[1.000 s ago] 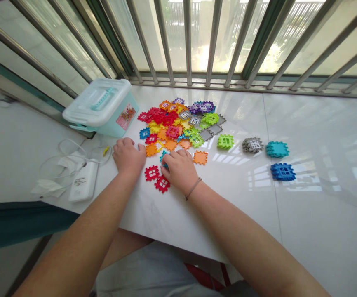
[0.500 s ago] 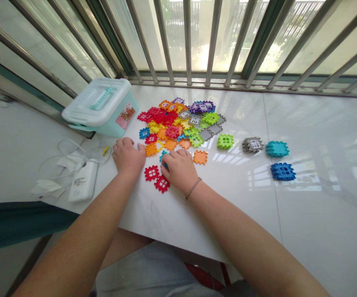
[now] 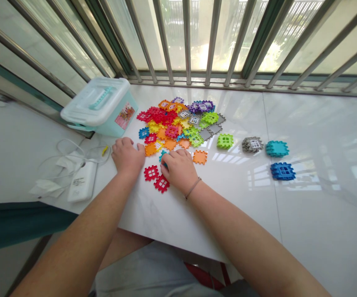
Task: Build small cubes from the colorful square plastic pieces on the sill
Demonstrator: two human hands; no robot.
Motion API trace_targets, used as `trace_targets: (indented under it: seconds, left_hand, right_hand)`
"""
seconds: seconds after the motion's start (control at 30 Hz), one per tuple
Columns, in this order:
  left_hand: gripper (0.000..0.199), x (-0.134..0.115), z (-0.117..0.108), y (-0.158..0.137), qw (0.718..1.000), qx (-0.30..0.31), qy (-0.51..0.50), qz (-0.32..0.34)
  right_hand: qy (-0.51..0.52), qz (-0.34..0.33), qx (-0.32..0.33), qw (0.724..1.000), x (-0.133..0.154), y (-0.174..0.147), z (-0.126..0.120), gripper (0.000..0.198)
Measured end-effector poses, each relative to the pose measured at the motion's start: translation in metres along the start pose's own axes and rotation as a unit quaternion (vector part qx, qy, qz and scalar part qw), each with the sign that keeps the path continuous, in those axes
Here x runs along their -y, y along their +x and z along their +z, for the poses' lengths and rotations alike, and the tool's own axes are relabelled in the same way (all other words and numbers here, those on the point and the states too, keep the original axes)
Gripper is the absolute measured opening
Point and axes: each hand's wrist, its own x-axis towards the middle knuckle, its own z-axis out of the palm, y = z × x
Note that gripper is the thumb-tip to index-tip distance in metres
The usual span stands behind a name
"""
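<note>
My left hand [image 3: 128,156] rests on the white tabletop, empty, its thumb apart from the fingers and close to an orange tile [image 3: 150,149]. Fingers curled, my right hand [image 3: 180,168] holds a teal interlocking tile [image 3: 163,155], mostly hidden beneath it. Two red window tiles [image 3: 151,173] lie just left of that hand, and a single orange tile [image 3: 200,156] lies to its right. Beyond both hands spreads a loose heap of notched plastic tiles [image 3: 161,116] in red, orange, yellow, green, grey and purple.
On the right stand stacks of green [image 3: 225,141], grey [image 3: 252,144], teal [image 3: 277,149] and blue tiles [image 3: 283,171]. A lidded light-teal box [image 3: 99,107] sits at the back left. Near it lie a white power strip [image 3: 83,181], cables and crumpled tissue [image 3: 47,188]. Metal bars [image 3: 187,45] line the window.
</note>
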Motion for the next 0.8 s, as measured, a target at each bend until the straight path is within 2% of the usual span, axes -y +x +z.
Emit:
trace_targets:
  seconds: [0.8]
  left_hand:
    - [0.029,-0.0025,-0.0046,-0.0014,1.000,0.012,-0.020,-0.005]
  right_hand:
    - [-0.001,0.011,0.006,1.000,0.0017,0.0004,-0.0024,0.021]
